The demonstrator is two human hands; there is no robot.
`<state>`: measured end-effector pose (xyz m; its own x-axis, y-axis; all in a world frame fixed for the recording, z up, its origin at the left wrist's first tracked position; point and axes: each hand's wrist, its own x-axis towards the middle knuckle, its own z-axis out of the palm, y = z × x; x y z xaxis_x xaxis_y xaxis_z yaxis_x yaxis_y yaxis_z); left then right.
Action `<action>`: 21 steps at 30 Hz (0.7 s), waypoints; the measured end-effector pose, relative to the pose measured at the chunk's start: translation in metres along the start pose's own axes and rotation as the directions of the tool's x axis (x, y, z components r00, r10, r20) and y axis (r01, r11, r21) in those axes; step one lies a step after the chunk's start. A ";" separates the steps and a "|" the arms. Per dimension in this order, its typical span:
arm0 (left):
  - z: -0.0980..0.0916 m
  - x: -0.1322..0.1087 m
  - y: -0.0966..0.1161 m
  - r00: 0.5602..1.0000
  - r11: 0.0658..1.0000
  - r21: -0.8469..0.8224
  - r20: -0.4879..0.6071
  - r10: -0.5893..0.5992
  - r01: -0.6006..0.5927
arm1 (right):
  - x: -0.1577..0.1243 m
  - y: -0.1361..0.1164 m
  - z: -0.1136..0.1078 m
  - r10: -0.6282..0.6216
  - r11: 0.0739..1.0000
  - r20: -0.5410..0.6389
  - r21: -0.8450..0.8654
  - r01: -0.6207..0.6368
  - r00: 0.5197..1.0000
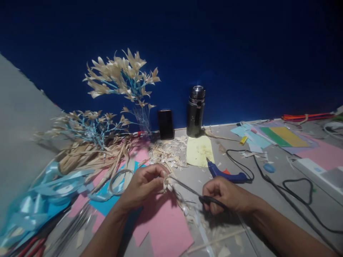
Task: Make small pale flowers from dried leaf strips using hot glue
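My left hand [147, 184] pinches a small pale flower [168, 184] between thumb and fingertips, above a pink sheet of paper [170, 225]. It looks made of the same thin, husk-like pieces that lie about. My right hand [221, 196] is closed round the black handles of a pair of scissors [191, 190]. The blades point left, and their tips reach the flower; whether they touch it I cannot tell. A blue glue gun [226, 174] lies just beyond my right hand, its nozzle by a stained yellow sheet [198, 151].
Finished pale flowers on blue stems [118, 76] stand at the back left. A phone [166, 124] and a dark flask [195, 110] stand against the wall. Light-blue ribbon [53, 192] and red-handled pliers or scissors [33, 246] lie left. A white power strip [318, 175] and black cable [281, 196] lie right.
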<state>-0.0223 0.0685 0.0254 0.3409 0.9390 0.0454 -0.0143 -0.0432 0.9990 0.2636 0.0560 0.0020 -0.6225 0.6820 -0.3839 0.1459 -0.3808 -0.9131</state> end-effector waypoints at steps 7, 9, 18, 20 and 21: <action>-0.003 0.000 -0.003 1.000 1.000 0.024 0.006 0.006 -0.006 | 0.001 0.003 -0.002 0.002 0.999 -0.022 -0.045 -0.003 1.000; -0.004 0.000 -0.004 1.000 1.000 0.019 0.001 0.010 -0.010 | 0.001 0.003 -0.001 -0.015 0.999 -0.022 -0.050 0.014 1.000; -0.001 0.002 -0.001 0.997 0.997 -0.027 -0.037 0.074 -0.075 | -0.003 -0.005 -0.001 -0.056 0.998 -0.040 -0.009 0.056 0.998; 0.001 0.002 -0.001 0.997 0.996 -0.058 -0.046 0.067 -0.070 | -0.001 -0.003 -0.003 -0.094 0.996 -0.092 -0.001 0.094 0.991; 0.001 0.002 -0.002 0.997 0.995 -0.080 -0.053 0.055 -0.059 | 0.001 -0.002 -0.004 -0.099 0.995 -0.122 -0.023 0.097 0.988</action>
<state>-0.0202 0.0697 0.0234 0.2896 0.9519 0.1002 -0.1096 -0.0711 0.9914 0.2654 0.0596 0.0025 -0.5358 0.7872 -0.3054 0.1024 -0.2985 -0.9489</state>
